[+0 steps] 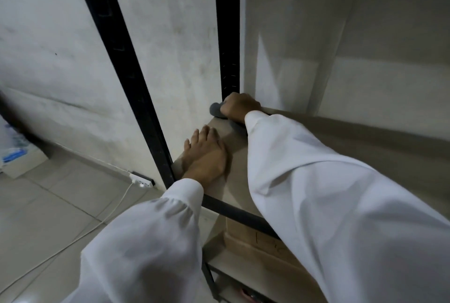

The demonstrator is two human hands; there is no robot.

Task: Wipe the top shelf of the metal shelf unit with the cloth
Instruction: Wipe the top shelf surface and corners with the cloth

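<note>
Here, right hand (239,106) bunching soft grey cloth (216,109), pale smooth shelf (237,151)

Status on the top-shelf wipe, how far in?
Done: cannot tell; the pale shelf board shows no clear wiped patch. In hand: the right hand presses a grey cloth into the far left corner by the black metal upright, the left hand flat on the board. Left: the board's right side, hidden by the white sleeve.

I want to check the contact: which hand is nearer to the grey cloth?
The right hand: it grips the grey cloth at the shelf's back corner. The left hand lies flat on the shelf, nearer the front, apart from the cloth.
</note>
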